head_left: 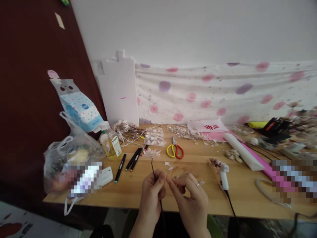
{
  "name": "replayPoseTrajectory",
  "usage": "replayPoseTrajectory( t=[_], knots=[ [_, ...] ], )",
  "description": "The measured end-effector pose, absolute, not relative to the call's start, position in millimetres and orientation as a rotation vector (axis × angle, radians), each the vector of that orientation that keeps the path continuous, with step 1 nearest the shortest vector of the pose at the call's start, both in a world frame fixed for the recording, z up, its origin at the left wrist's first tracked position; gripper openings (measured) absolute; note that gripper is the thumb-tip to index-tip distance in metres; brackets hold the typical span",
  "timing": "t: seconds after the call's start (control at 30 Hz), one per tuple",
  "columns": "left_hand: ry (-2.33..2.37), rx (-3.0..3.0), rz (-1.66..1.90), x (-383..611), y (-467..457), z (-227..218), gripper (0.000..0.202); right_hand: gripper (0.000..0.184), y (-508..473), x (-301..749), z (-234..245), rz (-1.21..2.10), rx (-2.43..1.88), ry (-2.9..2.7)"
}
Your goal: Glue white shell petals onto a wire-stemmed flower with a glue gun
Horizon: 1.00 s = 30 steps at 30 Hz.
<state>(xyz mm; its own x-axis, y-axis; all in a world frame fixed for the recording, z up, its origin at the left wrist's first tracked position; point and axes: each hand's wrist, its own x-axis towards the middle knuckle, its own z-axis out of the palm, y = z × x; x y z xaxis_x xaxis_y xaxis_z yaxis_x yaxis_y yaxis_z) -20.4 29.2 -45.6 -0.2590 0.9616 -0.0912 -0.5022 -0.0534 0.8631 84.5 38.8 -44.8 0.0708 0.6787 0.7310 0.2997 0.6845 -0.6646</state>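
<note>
My left hand (152,195) is shut on a thin dark stem (154,170), which rises to a cluster of pale, papery petals (151,152) and also runs down below the hand. My right hand (190,201) is close beside it, with its fingertips curled inward near the stem and a ring on one finger. Anything small between those fingertips is too hidden to make out. A few loose petals (167,164) lie on the wooden table (198,201) just beyond my hands.
Yellow-and-red scissors (175,148), a hot glue gun (223,173), black markers (133,159), a clear tray of petals (155,136) and an oil bottle (110,142) stand nearby. A plastic bag (64,165) sits at the left, and a white foam tube (244,152) lies at the right.
</note>
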Motion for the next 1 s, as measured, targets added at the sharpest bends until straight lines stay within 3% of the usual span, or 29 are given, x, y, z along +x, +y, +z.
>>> replayPoseTrajectory(
  t=[0.43, 0.83, 1.0],
  knots=[
    [1.051, 0.532, 1.543, -40, 41, -69, 0.055, 0.025, 56, 76, -58, 0.380, -0.884, -1.673],
    [1.343, 0.445, 1.785, -68, 55, -80, 0.049, 0.025, 68, 100, -62, 0.783, -1.069, -1.480],
    [1.227, 0.603, 1.560, -40, 44, -68, 0.038, 0.030, 73, 110, -61, 0.887, -1.045, -1.433]
  ],
)
